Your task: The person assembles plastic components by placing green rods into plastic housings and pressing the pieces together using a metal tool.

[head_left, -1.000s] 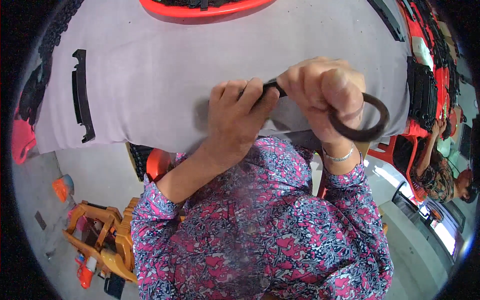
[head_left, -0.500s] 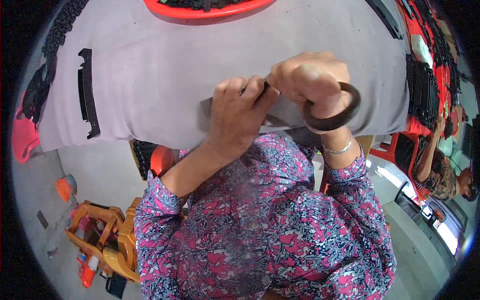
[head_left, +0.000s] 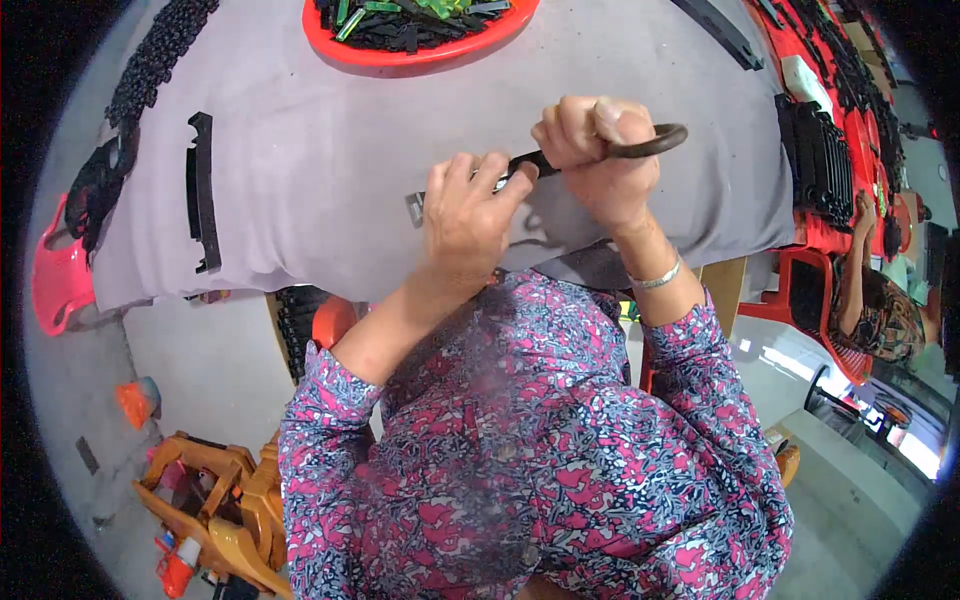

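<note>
The right hand (head_left: 600, 160) gripped the dark looped handle of a tool (head_left: 640, 148) above the grey cloth (head_left: 320, 190). The left hand (head_left: 465, 215) closed around a small part (head_left: 415, 207) just beside it, below the red tray (head_left: 420, 55).

Left hand (head_left: 468, 212) flat; right hand (head_left: 598, 160) fisted.
</note>
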`<state>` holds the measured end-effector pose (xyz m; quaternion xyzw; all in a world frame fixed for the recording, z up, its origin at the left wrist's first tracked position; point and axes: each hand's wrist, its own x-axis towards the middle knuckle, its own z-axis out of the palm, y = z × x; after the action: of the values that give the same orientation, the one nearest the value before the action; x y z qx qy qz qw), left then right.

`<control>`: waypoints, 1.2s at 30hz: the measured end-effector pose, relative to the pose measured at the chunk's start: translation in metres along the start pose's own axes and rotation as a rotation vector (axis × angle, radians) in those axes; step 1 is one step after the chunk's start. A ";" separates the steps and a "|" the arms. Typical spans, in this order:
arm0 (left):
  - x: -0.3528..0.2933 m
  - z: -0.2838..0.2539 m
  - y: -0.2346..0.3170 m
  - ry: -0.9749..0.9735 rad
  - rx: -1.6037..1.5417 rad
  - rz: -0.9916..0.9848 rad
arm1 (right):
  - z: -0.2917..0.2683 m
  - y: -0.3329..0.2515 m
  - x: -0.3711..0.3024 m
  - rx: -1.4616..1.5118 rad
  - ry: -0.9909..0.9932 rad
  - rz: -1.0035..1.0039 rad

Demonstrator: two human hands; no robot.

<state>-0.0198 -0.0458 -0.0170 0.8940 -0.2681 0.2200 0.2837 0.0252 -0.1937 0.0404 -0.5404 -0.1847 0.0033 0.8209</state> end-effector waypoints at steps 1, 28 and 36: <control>0.002 0.000 -0.001 -0.009 0.006 -0.002 | -0.001 0.003 0.001 0.090 0.013 -0.007; -0.004 0.000 -0.003 -0.006 0.012 0.011 | -0.035 -0.010 0.001 0.504 -0.008 0.086; -0.005 -0.005 -0.001 -0.040 0.046 -0.010 | -0.035 0.000 0.000 0.547 -0.024 0.092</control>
<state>-0.0244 -0.0399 -0.0163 0.9058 -0.2642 0.2066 0.2589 0.0358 -0.2248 0.0280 -0.3066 -0.1618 0.0965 0.9330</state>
